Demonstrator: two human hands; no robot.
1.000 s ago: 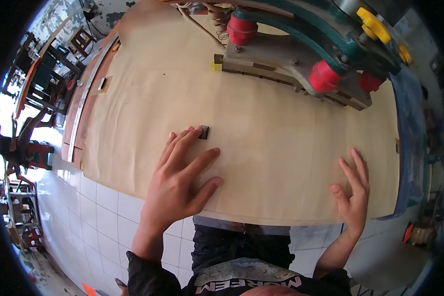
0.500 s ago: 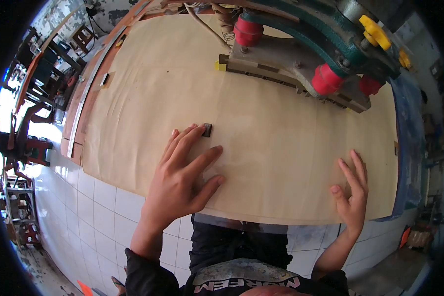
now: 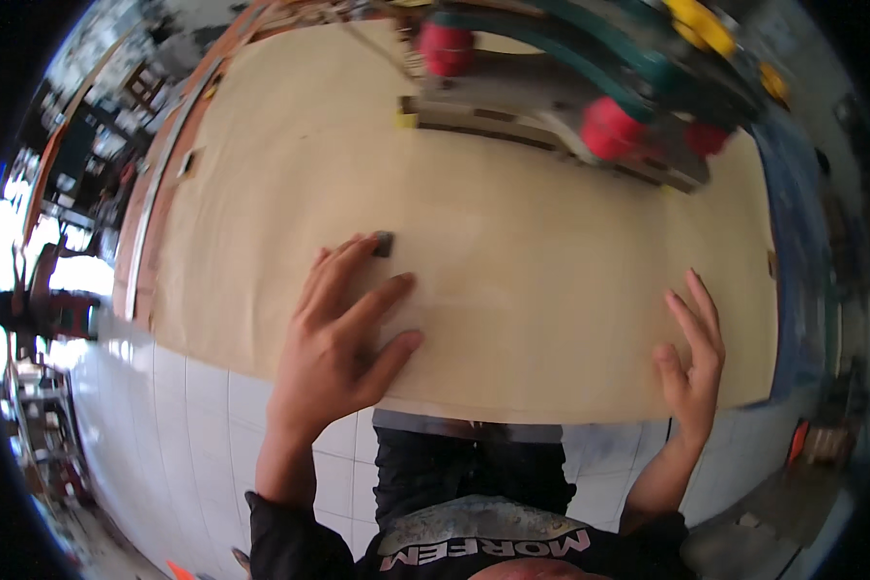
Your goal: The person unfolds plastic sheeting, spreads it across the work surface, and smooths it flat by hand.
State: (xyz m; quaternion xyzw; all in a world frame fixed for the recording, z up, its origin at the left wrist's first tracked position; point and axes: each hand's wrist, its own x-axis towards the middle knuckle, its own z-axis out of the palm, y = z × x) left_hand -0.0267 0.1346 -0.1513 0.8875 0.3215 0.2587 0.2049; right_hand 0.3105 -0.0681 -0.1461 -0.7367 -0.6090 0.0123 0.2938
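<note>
A wide tan sheet (image 3: 512, 329) covers the table in front of me. My left hand (image 3: 343, 324) rests over its left part with the fingers spread. Its fingertips reach a small dark square piece (image 3: 385, 244), touching or just beside its left edge. Over the right part of the sheet is my right hand (image 3: 693, 348), fingers stretched out, holding nothing. Past both hands, a green machine arm (image 3: 551, 34) with red round knobs (image 3: 614, 129) carries a grey plate with a long bar (image 3: 493, 124) beneath it.
A metal ruler strip (image 3: 159, 193) lies along the table's left edge, near a small dark piece (image 3: 188, 162). Blue plastic sheeting (image 3: 804, 261) hangs at the right end. White floor tiles (image 3: 198, 406) show below, with stools and shelves at far left.
The whole view has shifted slightly, so table and machine sit a little further left and up, with some blur. Both hands keep about the same pose over the sheet.
</note>
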